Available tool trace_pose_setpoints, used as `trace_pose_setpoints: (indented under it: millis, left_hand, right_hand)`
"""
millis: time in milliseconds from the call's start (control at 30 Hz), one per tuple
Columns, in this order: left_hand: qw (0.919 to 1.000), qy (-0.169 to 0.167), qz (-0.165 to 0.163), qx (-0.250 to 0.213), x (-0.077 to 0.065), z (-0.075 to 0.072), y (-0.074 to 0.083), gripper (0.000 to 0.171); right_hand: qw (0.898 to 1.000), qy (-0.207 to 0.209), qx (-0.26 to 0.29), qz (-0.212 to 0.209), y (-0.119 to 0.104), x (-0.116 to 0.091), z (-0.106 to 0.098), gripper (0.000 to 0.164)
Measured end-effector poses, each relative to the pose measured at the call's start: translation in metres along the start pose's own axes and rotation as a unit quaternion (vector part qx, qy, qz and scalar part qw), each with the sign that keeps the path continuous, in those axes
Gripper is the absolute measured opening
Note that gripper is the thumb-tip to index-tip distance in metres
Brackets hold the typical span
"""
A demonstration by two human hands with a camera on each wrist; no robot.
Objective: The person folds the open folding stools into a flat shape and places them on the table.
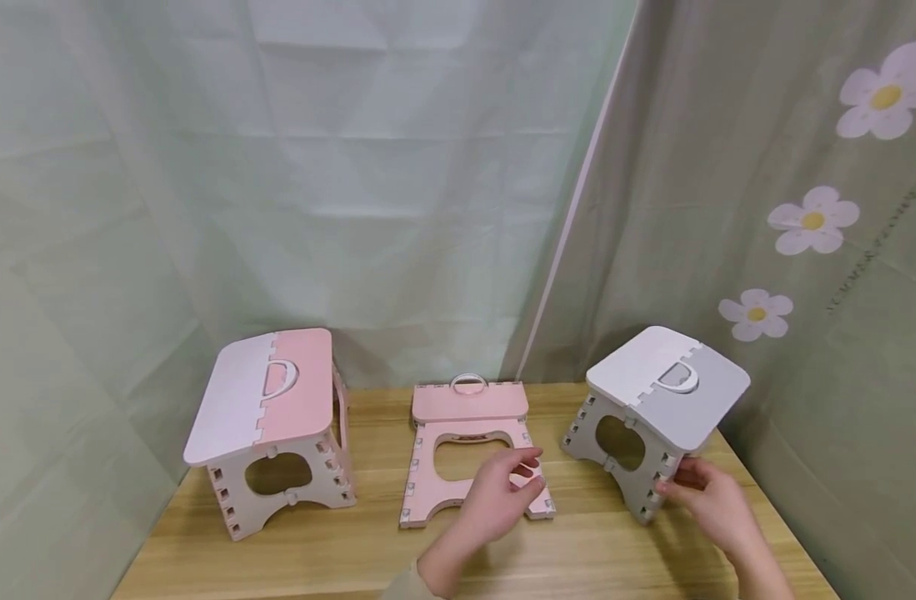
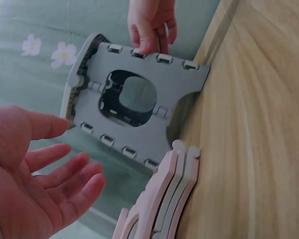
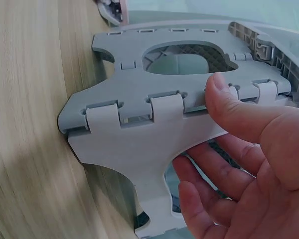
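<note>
The right hand [image 1: 708, 504] grips the near right corner of the grey-and-white stool [image 1: 663, 392], its thumb [image 3: 222, 97] on the grey side, fingers [image 3: 217, 169] bent around the white. Left of that stool, the left hand [image 1: 498, 492] hovers, fingers apart and loosely bent, wrist emerging from a pale sleeve [image 1: 411, 585].

Looks like moulded plastic in the grey-and-white stool [image 1: 671, 417] — matt and smooth on the outside, coarsely ribbed underneath. Looks like the same smooth, matt plastic in the pink-and-white stool [image 1: 281, 423] and the folded pink stool [image 1: 470, 406]. Shows wood grain on the table [image 1: 337, 550], smooth with a soft sheen. Looks thin and creased in the curtains [image 1: 397, 208] — cannot tell whether cloth or plastic sheeting.
</note>
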State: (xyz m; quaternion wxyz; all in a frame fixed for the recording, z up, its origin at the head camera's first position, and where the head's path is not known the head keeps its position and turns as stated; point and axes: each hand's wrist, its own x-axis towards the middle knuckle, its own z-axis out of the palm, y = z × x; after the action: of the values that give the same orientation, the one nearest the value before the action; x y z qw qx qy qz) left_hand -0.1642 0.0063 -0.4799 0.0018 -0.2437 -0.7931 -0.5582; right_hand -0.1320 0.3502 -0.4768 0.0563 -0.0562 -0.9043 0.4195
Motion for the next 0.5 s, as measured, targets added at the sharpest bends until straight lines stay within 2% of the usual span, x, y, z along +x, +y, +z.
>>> trace_pose_setpoints:
  millis: [333, 500]
  left_hand:
    - [0.9996, 0.023, 0.014, -0.010, 0.008, 0.028, -0.002, 0.045]
    - [0.9997, 0.016, 0.000, -0.018, 0.013, 0.048, 0.000, 0.051]
  right_hand:
    - [1.000, 0.009, -0.028, 0.007, -0.013, 0.004, 0.014, 0.046]
    - [0.999, 0.017, -0.040, 0.002, -0.020, 0.004, 0.022, 0.044]
